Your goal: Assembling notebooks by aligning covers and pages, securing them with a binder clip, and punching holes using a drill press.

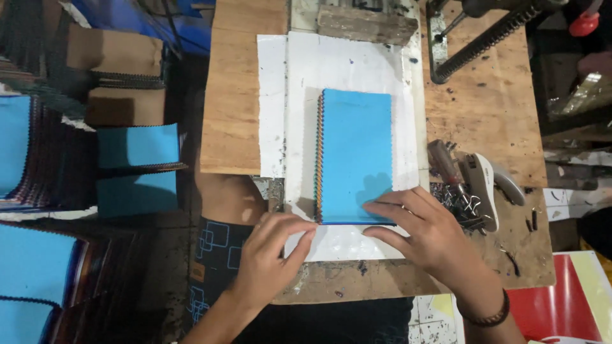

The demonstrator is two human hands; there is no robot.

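The swatch stack (355,156) is lying on the white sheet (347,67) atop the bench (491,102). The left hand (268,255), open, is pressing fingertips against its near-left corner; the right hand (424,232), open, is holding down its near edge. Judged step: squaring the stack. Next move calls for even pressure so layers stay aligned.
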